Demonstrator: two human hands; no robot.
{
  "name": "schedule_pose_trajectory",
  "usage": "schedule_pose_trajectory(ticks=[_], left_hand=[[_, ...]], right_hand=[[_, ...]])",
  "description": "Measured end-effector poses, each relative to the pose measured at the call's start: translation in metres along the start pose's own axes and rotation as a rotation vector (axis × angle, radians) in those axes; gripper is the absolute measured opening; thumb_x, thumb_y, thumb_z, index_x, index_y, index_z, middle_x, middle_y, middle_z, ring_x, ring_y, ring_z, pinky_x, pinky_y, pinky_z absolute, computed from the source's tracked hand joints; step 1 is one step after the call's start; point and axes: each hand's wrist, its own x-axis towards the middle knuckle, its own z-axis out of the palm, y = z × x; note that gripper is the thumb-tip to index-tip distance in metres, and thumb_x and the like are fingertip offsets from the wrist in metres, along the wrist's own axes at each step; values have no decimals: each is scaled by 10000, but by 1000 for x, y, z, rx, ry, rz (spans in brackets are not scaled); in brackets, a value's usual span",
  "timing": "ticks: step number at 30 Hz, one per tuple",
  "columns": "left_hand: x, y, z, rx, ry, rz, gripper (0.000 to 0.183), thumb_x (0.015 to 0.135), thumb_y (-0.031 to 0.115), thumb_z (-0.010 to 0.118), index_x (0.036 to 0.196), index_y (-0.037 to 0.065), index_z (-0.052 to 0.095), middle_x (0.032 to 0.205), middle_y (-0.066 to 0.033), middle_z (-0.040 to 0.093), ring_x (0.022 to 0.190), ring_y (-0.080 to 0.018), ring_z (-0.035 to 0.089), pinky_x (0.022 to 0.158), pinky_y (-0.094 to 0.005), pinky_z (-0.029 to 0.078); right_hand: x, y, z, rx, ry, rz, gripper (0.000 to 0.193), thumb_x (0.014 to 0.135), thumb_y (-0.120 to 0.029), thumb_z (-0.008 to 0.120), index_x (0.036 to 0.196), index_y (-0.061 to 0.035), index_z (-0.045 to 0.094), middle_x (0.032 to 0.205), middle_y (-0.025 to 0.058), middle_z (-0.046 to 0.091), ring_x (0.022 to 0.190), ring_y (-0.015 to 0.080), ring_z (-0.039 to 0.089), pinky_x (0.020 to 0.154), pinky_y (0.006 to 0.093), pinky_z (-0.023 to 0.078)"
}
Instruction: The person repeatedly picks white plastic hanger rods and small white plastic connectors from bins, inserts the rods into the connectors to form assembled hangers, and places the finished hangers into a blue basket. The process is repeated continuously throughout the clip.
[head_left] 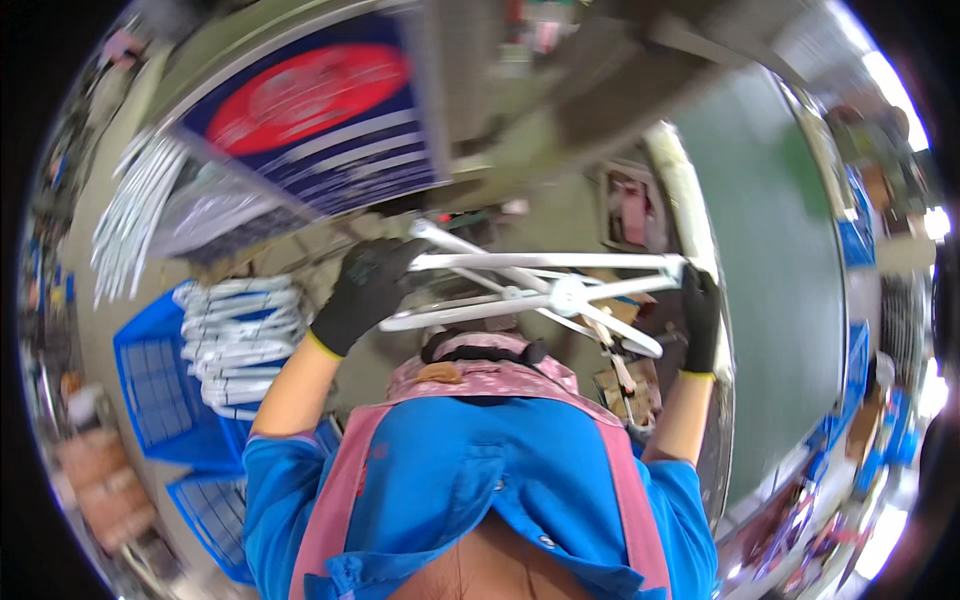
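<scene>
A white folding tube frame [540, 262], with bars that cross at a round white hub [568, 296], is held level in front of my waist. My left hand [368, 288], in a black glove with a yellow cuff, is closed around its left end. At the frame's right end, my right hand [700, 318] in a matching glove grips the bar ends; its fingers are partly hidden. The frame's lower bars are spread apart and reach over my pink apron [470, 372].
Blue crates [160, 390] stand at my left beside a stack of white tube frames [240, 340]. More white tubes [135, 220] lie farther left. A green-topped table [770, 260] runs along my right. Ahead are a blue-and-red sign [320, 110] and a blurred machine [590, 80].
</scene>
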Motion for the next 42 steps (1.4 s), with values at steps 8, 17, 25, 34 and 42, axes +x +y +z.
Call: schedule_pose_trajectory(ticks=[8, 17, 25, 34, 42], left_hand=[[-11, -6, 9, -61, 337, 106, 435, 733, 176, 765, 1131, 95, 610, 839, -108, 589, 821, -280, 586, 692, -393, 475], [9, -2, -5, -28, 375, 156, 355, 774, 160, 709, 1115, 92, 635, 961, -132, 635, 860, -319, 612, 738, -405, 496], [32, -7, -20, -786, 135, -117, 268, 898, 181, 632, 1128, 43, 648, 980, -57, 664, 847, -147, 596, 746, -285, 483], [32, -37, 5, -628, 93, 37, 366, 851, 115, 640, 1216, 91, 622, 973, -108, 696, 848, -167, 642, 761, -340, 503], [31, -39, -10, -630, -66, 2, 638, 783, 336, 738, 1321, 68, 526, 1169, -184, 613, 981, -297, 622, 878, -389, 471]], right_hand=[[-29, -205, 98, 21, -425, -893, 426, 816, -255, 686, 1194, -81, 590, 1127, 151, 611, 1004, 346, 601, 836, 433, 498], [-30, -244, 123, -134, -445, -1029, 401, 842, -209, 627, 1239, -192, 576, 936, 107, 617, 726, 302, 625, 583, 413, 507], [-20, -239, 142, 61, -411, -987, 270, 887, -192, 574, 1138, -114, 634, 786, 156, 661, 685, 335, 626, 595, 430, 501], [-13, -235, 153, 126, -628, -849, 237, 900, -229, 550, 1063, -92, 654, 770, 201, 635, 663, 378, 619, 593, 452, 497], [-35, -229, 110, -155, -474, -966, 725, 735, -417, 743, 1318, -65, 494, 1072, 198, 632, 886, 367, 630, 703, 441, 492]])
